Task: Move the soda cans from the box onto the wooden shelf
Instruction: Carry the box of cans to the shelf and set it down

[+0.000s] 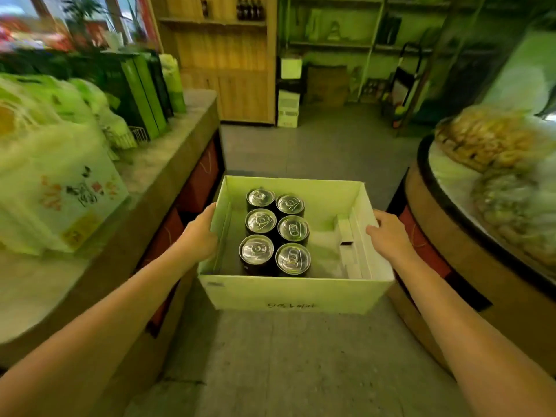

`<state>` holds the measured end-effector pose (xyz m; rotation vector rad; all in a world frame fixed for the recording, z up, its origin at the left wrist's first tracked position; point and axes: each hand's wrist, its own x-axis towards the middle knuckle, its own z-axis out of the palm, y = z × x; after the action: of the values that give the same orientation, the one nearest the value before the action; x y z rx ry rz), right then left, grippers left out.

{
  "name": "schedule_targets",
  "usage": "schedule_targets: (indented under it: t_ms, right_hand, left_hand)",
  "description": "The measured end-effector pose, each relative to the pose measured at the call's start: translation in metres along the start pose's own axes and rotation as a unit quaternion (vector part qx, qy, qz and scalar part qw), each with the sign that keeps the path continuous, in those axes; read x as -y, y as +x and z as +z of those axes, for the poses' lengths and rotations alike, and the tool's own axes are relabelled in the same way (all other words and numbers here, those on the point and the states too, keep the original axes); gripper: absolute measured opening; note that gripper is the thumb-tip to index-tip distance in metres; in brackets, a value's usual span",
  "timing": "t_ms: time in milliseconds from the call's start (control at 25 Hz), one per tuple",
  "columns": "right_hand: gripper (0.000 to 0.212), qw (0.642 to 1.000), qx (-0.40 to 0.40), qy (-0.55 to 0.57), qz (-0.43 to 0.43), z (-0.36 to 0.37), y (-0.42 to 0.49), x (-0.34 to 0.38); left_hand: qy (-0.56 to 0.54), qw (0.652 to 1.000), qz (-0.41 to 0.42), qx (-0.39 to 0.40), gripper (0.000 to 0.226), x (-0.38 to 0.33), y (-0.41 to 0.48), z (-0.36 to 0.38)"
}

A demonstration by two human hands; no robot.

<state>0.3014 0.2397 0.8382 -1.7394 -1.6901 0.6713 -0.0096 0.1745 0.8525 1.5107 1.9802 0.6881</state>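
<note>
Here, left hand (200,236) and right hand (389,234) fingers grasping box (296,291) sides; six cans (275,231) inside; box scrawl unreadable.

Blk cans (275,230), white box (296,291)

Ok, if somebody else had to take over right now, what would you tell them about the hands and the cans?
Left hand: gripping the left wall of the box.
Right hand: on the right wall of the box, gripping its rim.
Six soda cans stand upright in the left half of the box, two by two in three rows.
The wooden shelf is ahead across the floor; it holds a few dark bottles.
Done: no can is out of the box yet.
Left: carry the box over and put all six cans on the shelf.
</note>
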Motion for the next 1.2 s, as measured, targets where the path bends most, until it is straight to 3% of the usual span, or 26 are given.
schedule_targets:
  t_ms: [280, 520, 880, 1200]
  right_hand:
    - [0.019, 0.999, 0.003, -0.033, -0.02, -0.07, 0.044, 0.06]
    - [0.02, 0.999, 0.012, -0.028, -0.013, -0.064, 0.094, 0.078]
    - [0.022, 1.0, -0.023, -0.015, -0.001, 0.0, 0.269, 0.105]
    - [0.024, 0.999, -0.037, 0.009, 0.016, 0.042, 0.45, 0.128]
  left_hand:
    - [-0.032, 0.999, 0.002, -0.041, 0.059, -0.075, 0.009, -0.051]
    - [-0.034, 0.998, -0.015, -0.044, 0.064, -0.087, 0.064, -0.065]
    - [-0.051, 0.998, -0.006, -0.046, 0.067, -0.071, 0.272, -0.077]
    - [-0.008, 0.999, 0.006, -0.031, 0.068, -0.1, 0.48, -0.1]
